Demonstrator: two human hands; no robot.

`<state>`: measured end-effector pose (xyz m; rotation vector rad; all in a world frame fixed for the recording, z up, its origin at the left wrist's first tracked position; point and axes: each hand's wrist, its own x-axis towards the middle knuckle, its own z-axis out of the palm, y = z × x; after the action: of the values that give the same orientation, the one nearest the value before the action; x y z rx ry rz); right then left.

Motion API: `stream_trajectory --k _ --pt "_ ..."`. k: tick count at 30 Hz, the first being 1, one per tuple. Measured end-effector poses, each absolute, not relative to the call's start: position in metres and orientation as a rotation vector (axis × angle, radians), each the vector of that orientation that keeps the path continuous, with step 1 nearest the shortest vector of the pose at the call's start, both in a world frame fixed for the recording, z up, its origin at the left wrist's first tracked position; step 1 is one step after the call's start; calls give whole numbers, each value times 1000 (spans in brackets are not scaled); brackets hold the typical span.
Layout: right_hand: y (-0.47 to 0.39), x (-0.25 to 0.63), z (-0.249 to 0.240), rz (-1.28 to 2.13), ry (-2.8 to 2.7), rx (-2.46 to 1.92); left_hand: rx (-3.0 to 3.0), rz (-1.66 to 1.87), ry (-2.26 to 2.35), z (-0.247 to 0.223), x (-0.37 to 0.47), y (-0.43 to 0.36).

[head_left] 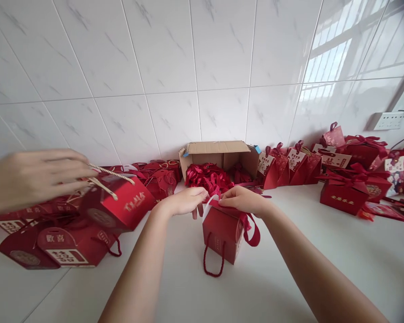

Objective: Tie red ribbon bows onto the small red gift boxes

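Note:
A small red gift box (222, 233) stands in front of me on the white table. A dark red cord handle hangs down its near side. Red ribbon (254, 233) lies across its top and loops out on the right, with a pale strip showing at the left edge. My left hand (183, 202) is at the box's upper left, fingertips pinched at the ribbon's end. Pressed on the top of the box, my right hand (244, 199) has its fingers closed on the ribbon. Just what lies between the fingertips is partly hidden.
At left, another person's hand (43, 177) holds a red gift box (121, 206) by its cord handles, above more boxes (70, 244). An open cardboard carton (218, 147) of red ribbons stands by the tiled wall. Finished-looking boxes (343, 193) with bows line the right.

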<state>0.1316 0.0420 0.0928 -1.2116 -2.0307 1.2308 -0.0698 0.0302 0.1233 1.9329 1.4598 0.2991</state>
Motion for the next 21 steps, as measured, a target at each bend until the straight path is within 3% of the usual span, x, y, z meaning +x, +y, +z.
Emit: stream_trajectory --k 3,7,11,13,15,17,21 --pt "43 131 90 1234 -2034 -1218 1906 383 1428 122 -68 31" --pt "45 140 97 1165 -1969 -1293 1820 765 1513 131 -67 33" --pt "39 163 118 995 -1835 -1341 1422 1923 1290 154 -74 26" --pt "32 175 129 925 -1831 -1364 1347 2168 1075 161 -81 20" --pt "26 184 136 867 -1879 -1407 1502 2091 1217 163 -87 17" --pt "20 190 138 828 -1983 -1454 1742 1739 1548 159 -90 16" --pt "15 188 131 792 -2255 -1514 2068 435 1596 142 -84 21"
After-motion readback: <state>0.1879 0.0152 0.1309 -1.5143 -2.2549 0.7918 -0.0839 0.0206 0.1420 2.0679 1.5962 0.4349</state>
